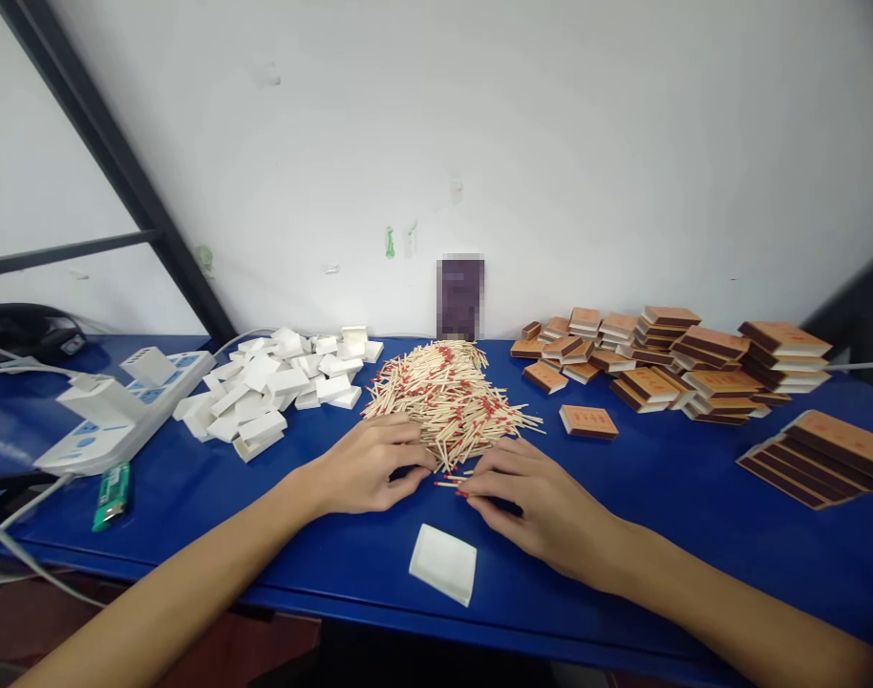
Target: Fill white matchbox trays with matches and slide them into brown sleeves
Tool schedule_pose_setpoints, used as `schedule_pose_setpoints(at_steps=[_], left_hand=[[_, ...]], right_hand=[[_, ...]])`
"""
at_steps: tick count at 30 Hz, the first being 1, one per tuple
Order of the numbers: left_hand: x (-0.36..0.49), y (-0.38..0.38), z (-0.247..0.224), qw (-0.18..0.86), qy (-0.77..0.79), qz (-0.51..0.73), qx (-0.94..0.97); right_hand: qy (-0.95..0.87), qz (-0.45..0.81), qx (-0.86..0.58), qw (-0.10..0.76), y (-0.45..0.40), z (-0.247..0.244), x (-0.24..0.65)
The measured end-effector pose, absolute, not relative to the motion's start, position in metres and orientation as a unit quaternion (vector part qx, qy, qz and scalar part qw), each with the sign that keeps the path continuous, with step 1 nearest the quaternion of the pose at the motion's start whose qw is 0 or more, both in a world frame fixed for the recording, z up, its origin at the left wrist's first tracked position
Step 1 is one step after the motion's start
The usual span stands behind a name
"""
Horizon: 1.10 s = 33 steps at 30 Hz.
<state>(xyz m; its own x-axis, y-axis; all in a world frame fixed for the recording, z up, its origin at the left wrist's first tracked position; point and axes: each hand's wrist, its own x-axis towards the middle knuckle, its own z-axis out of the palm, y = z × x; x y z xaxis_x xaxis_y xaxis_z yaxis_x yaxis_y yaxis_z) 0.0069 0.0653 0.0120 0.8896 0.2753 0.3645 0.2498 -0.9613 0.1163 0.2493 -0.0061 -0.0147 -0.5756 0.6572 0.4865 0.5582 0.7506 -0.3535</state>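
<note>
A heap of loose red-tipped matches [447, 392] lies in the middle of the blue table. My left hand [369, 465] rests at the heap's front left edge, fingers curled in, thumb and fingertips close together; whatever is between them is hidden. Across from it, my right hand [526, 492] pinches with thumb and forefinger at a match or two, red heads showing at the fingertips. A few stray matches [451, 479] lie on the table between both hands. Nearer to me sits a white matchbox tray [443, 564], apart from both hands.
White matchbox trays [265, 382] are piled at left, beside a power strip [121, 420] with cables and a green packet [112, 497]. Orange-brown matchboxes [655, 354] stand stacked at right, with one single matchbox [587, 421] nearer the heap. A wall rises behind.
</note>
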Motion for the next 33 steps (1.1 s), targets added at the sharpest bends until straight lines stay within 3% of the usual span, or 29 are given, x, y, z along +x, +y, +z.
schedule_pose_setpoints(at_steps=[5,15,27,33], left_hand=[[0.008,0.064,0.01,0.037,0.148,0.174,0.973],[0.009,0.065,0.008,0.063,0.156,0.167,0.971],[0.017,0.062,0.01,0.052,0.13,0.175,0.975],[0.014,0.061,0.014,0.106,0.154,0.164,0.969]], right_hand=[[-0.868,0.105,-0.378,0.303,-0.007,-0.012,0.252],[-0.858,0.129,-0.45,0.21,-0.005,0.0,0.258],[-0.853,0.161,-0.437,0.237,-0.003,-0.007,0.254],[-0.856,0.143,-0.434,0.24,-0.004,-0.005,0.254]])
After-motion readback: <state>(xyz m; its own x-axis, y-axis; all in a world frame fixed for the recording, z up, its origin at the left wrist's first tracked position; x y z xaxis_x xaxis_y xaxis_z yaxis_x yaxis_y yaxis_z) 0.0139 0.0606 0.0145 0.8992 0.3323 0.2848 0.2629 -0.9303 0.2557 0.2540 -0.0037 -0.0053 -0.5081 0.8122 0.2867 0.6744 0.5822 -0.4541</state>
